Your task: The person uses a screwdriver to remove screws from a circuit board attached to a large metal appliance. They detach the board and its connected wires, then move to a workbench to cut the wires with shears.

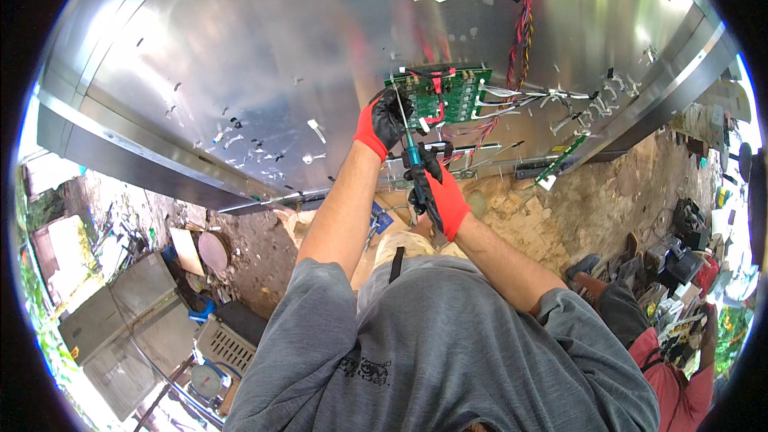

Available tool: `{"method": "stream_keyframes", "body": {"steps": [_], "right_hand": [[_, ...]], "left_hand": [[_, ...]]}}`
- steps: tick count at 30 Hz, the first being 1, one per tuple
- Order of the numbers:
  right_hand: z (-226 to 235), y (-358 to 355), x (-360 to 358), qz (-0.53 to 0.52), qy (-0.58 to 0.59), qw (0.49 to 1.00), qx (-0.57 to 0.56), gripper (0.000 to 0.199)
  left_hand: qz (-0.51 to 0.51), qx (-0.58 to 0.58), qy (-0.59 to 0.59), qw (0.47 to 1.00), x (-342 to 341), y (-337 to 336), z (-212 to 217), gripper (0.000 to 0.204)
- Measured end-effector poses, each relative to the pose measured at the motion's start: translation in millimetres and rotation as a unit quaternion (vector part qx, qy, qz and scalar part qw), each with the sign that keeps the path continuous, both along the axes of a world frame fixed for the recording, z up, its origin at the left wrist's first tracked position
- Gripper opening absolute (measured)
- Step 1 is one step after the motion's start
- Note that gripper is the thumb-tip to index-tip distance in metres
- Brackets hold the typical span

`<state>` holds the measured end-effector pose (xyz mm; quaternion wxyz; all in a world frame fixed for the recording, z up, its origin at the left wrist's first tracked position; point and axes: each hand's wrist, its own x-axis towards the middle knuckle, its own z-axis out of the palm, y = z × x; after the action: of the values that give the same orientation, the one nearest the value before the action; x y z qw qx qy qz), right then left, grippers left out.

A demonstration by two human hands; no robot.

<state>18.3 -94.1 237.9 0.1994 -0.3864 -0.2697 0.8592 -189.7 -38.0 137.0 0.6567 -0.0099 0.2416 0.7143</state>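
A green circuit board point(462, 96) with red and black leads stands on the big metal panel point(296, 56). My right hand point(436, 192), in a red and black glove, is closed round the teal handle of a screwdriver point(413, 157). Its thin shaft runs up to the board's left edge. At that edge is my left hand point(383, 122), gloved alike, with its fingers bent in beside the shaft. Whether the left fingers pinch the shaft, the board or a small part cannot be made out.
A bundle of coloured wires point(524, 36) arches above the board, and white connector leads point(552, 96) spread to its right. A narrow green strip board point(562, 158) lies at the panel's lower right edge. Another person point(668, 376) sits at the right among scrap parts. A dial scale point(206, 381) stands lower left.
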Motion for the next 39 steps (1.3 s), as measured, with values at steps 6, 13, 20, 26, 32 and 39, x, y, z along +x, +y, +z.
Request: {"method": "stream_keyframes", "body": {"steps": [6, 13, 20, 26, 32, 39], "right_hand": [[-1.1, 3.1, -3.3, -0.031, 0.087, 0.985, -0.146, 0.028], [3.2, -2.5, -15.3, -0.083, 0.089, 0.952, -0.28, 0.026], [11.6, 6.0, -29.6, -0.093, 0.206, 0.907, -0.354, 0.029], [-0.8, -7.2, -41.4, -0.108, 0.205, 0.922, -0.309, 0.032], [0.1, -6.2, -42.3, -0.093, 0.237, 0.911, -0.325, 0.031], [-6.5, -4.4, -40.4, -0.12, 0.061, 0.957, -0.257, 0.02]], "left_hand": [[0.026, -0.054, 0.043, 0.997, 6.9, 3.3, 15.5, 0.021], [0.029, -0.107, 0.177, 0.978, 3.5, 2.0, 28.3, 0.018], [0.015, -0.114, 0.487, 0.866, 3.2, -1.4, 30.5, 0.02], [-0.041, -0.21, 0.404, 0.89, 3.7, -0.5, 70.9, 0.02], [-0.078, -0.268, 0.389, 0.878, -0.8, -3.4, 79.8, 0.021], [-0.087, -0.299, 0.391, 0.866, -2.2, -0.6, 74.1, 0.02]]}}
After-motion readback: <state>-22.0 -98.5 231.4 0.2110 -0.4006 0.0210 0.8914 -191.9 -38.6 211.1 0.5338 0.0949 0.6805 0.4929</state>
